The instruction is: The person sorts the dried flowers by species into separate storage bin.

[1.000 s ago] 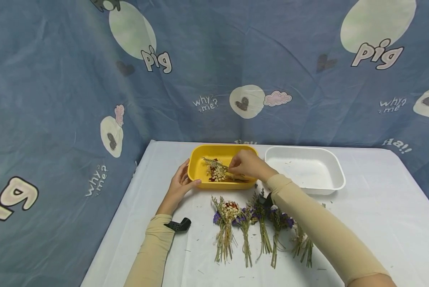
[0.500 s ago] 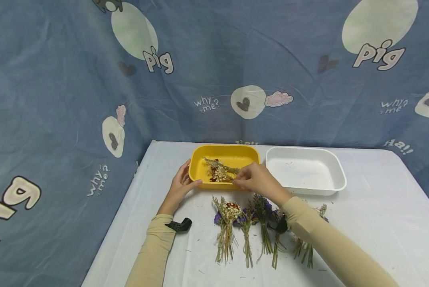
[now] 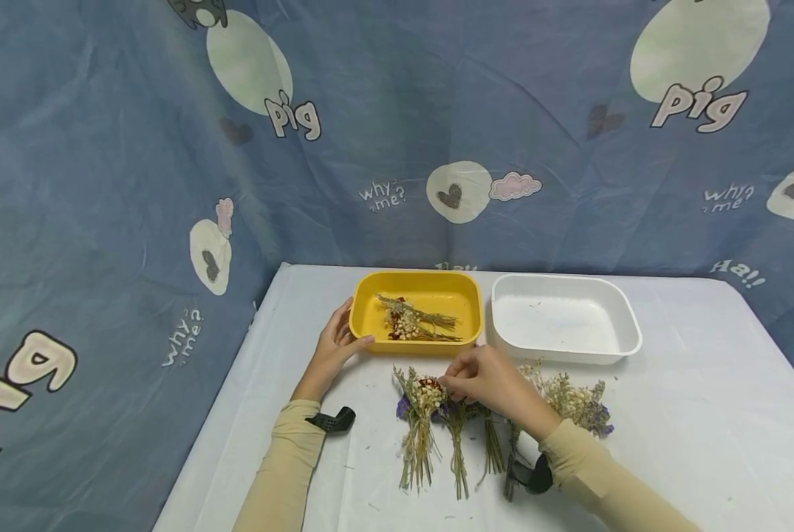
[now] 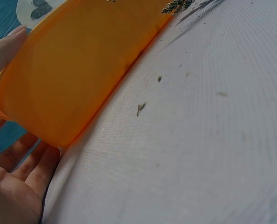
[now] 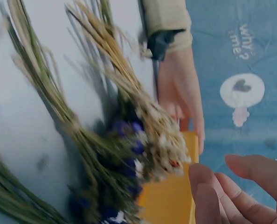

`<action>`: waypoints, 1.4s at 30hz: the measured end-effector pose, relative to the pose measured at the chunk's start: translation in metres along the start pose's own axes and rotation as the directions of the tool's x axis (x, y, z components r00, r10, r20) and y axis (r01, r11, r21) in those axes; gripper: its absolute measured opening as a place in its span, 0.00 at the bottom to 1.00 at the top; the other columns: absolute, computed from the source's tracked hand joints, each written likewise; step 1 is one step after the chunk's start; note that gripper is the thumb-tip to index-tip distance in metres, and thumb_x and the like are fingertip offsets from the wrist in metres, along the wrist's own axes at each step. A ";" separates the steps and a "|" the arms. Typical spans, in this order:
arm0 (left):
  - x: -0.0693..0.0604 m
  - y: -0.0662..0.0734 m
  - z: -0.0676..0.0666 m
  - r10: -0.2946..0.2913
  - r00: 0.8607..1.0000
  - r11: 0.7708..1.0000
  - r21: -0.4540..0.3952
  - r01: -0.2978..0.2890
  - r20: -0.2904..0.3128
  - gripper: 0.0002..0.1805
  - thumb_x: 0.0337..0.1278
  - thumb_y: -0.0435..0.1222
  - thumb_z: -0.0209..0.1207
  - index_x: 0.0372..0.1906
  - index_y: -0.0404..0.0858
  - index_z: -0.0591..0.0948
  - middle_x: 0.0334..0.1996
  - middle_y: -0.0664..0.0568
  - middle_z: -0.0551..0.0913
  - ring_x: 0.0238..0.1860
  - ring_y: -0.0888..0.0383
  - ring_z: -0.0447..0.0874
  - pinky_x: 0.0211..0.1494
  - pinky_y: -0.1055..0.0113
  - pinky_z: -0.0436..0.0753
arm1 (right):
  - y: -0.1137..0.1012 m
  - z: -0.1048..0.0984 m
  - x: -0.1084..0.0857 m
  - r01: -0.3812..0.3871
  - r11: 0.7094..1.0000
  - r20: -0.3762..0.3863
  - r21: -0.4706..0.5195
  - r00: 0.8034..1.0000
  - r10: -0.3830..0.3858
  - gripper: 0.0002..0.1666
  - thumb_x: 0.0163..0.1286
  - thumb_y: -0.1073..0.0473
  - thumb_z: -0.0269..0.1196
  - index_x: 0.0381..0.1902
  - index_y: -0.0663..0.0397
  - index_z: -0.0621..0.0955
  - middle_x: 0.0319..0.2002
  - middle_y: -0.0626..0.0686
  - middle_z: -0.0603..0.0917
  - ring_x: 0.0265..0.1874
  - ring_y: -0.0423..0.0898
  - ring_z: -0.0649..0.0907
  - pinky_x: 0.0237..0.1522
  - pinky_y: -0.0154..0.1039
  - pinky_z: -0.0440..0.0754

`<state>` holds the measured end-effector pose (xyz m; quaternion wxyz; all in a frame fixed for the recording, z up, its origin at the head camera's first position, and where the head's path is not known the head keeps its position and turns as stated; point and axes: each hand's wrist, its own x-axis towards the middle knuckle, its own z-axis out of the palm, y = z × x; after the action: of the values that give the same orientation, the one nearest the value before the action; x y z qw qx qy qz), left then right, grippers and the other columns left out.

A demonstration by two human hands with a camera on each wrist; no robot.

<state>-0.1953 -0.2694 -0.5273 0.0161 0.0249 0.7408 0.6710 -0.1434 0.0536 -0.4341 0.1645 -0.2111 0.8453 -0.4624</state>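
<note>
My left hand [image 3: 330, 351] holds the left end of a yellow tray [image 3: 439, 288], thumb on the near side and fingers round the corner. Inside the tray lie dried-flower sprigs [image 3: 406, 324] with cream and dark red heads. My right hand [image 3: 486, 378] hovers over the heads of the dried-flower bunches in front of the tray. In the right wrist view its thumb and fingers [image 5: 250, 165] stand apart with nothing between them. Closest to it is the leftmost bunch [image 3: 418, 428], pale and red-headed. A purple-flowered bunch [image 3: 456, 447] lies beside that one. The right arm partly covers other bunches.
A white tray [image 3: 563, 314] holding only tiny crumbs stands right of the yellow one. Another bunch [image 3: 576, 399] lies in front of it. Bits of dried plant are scattered on the white cloth [image 3: 702, 414]. A blue printed curtain [image 3: 370, 111] hangs behind the table.
My right hand has come out of the yellow tray, moving down toward the bunches on the table. The sprig stems it covered now show in the tray. My left hand has stayed put.
</note>
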 end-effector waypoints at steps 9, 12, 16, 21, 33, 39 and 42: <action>-0.001 -0.006 -0.001 0.013 1.000 1.000 -0.001 -0.013 -0.007 0.51 0.61 0.37 0.72 0.82 0.60 0.55 0.78 0.50 0.64 0.78 0.50 0.65 0.79 0.61 0.71 | 0.010 0.024 -0.020 -0.034 0.999 0.033 0.022 0.999 0.033 0.12 0.70 0.54 0.70 0.32 0.56 0.91 0.24 0.49 0.90 0.23 0.49 0.88 0.24 0.33 0.86; -0.002 -0.007 -0.001 0.017 1.000 1.000 0.000 -0.017 -0.011 0.51 0.60 0.39 0.73 0.82 0.61 0.57 0.78 0.51 0.64 0.78 0.51 0.65 0.78 0.64 0.72 | 0.014 0.031 -0.025 -0.032 0.999 0.045 0.013 0.998 0.031 0.12 0.70 0.53 0.70 0.30 0.55 0.91 0.23 0.50 0.90 0.22 0.48 0.88 0.24 0.33 0.85; -0.001 -0.009 -0.002 0.018 1.000 1.000 0.005 -0.018 -0.016 0.51 0.59 0.41 0.74 0.81 0.61 0.57 0.77 0.52 0.64 0.78 0.52 0.65 0.77 0.67 0.73 | 0.018 0.041 -0.029 -0.014 1.000 0.049 -0.009 0.999 0.014 0.14 0.69 0.52 0.70 0.28 0.53 0.91 0.21 0.49 0.89 0.19 0.45 0.86 0.23 0.32 0.84; 0.000 -0.008 -0.002 0.013 1.000 1.000 0.012 -0.013 -0.022 0.51 0.59 0.40 0.74 0.81 0.61 0.57 0.77 0.52 0.65 0.77 0.51 0.67 0.77 0.67 0.74 | 0.024 0.052 -0.031 -0.023 1.000 0.053 0.017 0.998 0.022 0.17 0.70 0.48 0.70 0.25 0.51 0.91 0.18 0.48 0.88 0.16 0.43 0.84 0.23 0.32 0.84; 0.001 -0.007 -0.001 0.015 1.000 1.000 0.024 -0.015 -0.027 0.50 0.59 0.39 0.74 0.81 0.61 0.58 0.76 0.51 0.66 0.77 0.52 0.67 0.78 0.65 0.72 | 0.031 0.072 -0.030 -0.066 0.998 -0.013 0.024 0.998 0.066 0.21 0.68 0.43 0.71 0.19 0.47 0.90 0.13 0.44 0.85 0.12 0.40 0.82 0.19 0.33 0.83; 0.002 -0.006 0.000 0.024 0.999 0.999 0.022 -0.024 -0.028 0.51 0.58 0.39 0.74 0.81 0.61 0.58 0.76 0.51 0.66 0.77 0.52 0.67 0.76 0.68 0.74 | 0.031 0.080 -0.028 -0.058 0.998 -0.060 -0.007 0.997 0.058 0.18 0.67 0.42 0.71 0.22 0.45 0.91 0.14 0.41 0.85 0.12 0.38 0.82 0.18 0.32 0.82; 0.001 -0.007 0.000 0.023 0.999 0.999 0.025 -0.022 -0.026 0.51 0.58 0.39 0.74 0.81 0.61 0.58 0.76 0.51 0.66 0.77 0.51 0.67 0.75 0.67 0.75 | 0.030 0.081 -0.027 -0.063 0.998 -0.073 -0.020 0.995 0.061 0.17 0.66 0.42 0.72 0.22 0.44 0.91 0.13 0.40 0.84 0.12 0.38 0.82 0.19 0.31 0.81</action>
<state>-0.1969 -0.2700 -0.5341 -0.0013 0.0249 0.7487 0.6624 -0.0879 0.0239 -0.4994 0.1457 -0.1695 0.8619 -0.4552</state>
